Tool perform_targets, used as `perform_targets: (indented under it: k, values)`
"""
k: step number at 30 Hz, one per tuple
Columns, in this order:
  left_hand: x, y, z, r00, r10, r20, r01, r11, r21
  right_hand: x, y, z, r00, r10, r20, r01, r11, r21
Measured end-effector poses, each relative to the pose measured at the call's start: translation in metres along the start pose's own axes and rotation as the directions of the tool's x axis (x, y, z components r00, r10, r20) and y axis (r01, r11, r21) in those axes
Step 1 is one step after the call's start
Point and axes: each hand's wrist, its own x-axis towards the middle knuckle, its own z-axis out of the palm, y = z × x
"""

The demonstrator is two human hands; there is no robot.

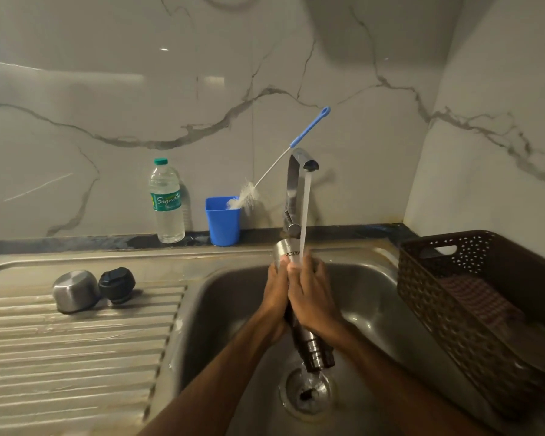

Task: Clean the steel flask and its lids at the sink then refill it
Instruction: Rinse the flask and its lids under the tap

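Steel flask [316, 350] tilts mouth-down over the sink [221, 309] under the tap [296, 184]; your left hand [276, 287] and right hand [312, 294] clasp it together. Lids [73, 291] lie far left; basket [453, 294] crowds the right rim.

Steel flask [316, 347]: uncapped, tilted mouth-down over the sink basin [370, 297], base uppermost under the tap stream [306, 209]. Steel cup lid [74, 291]: rim-down, slightly tilted, on the ribbed drainboard [76, 357]. Black stopper lid [117, 284]: just right of it, possibly touching.
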Motion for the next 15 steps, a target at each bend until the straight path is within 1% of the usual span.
perform_targets:
  k: [2,4,6,7,8,10,12,13,15]
  values:
    - [0.002,0.006,-0.004,0.999,0.027,-0.033,-0.026,1.0,0.013,0.003,0.0,0.006,0.993,-0.111,0.03,0.11,0.994,0.023]
    - [0.005,0.011,-0.008,0.998,0.054,-0.024,-0.054,0.998,0.02,0.01,0.001,0.009,0.985,-0.158,0.069,0.16,0.987,-0.03]
    - [0.006,0.009,-0.012,0.999,0.037,0.007,-0.038,0.999,0.038,0.019,0.006,0.01,0.979,-0.202,0.029,0.203,0.977,-0.061]
    - [0.005,0.007,-0.012,0.999,0.017,0.027,-0.018,0.999,0.041,0.023,0.011,0.01,0.98,-0.201,0.01,0.201,0.98,-0.011]
    - [0.004,0.004,-0.011,0.998,0.003,0.063,-0.006,0.999,0.047,0.027,0.016,0.008,0.983,-0.182,-0.011,0.183,0.98,0.08]
    - [0.004,-0.002,-0.004,0.991,-0.019,0.13,0.011,0.998,0.057,0.032,0.024,-0.004,0.995,-0.089,-0.047,0.099,0.957,0.272]
    - [0.0,-0.004,0.007,0.988,0.001,0.156,-0.015,0.996,0.088,0.035,0.027,-0.019,0.998,0.029,-0.048,-0.004,0.894,0.448]
    - [-0.002,-0.005,0.012,0.988,0.015,0.156,-0.03,0.995,0.097,0.036,0.028,-0.025,0.997,0.055,-0.052,-0.024,0.876,0.482]
    - [-0.001,-0.01,0.016,0.991,0.048,0.124,-0.058,0.995,0.077,0.035,0.025,-0.024,0.995,0.08,-0.054,-0.05,0.905,0.422]
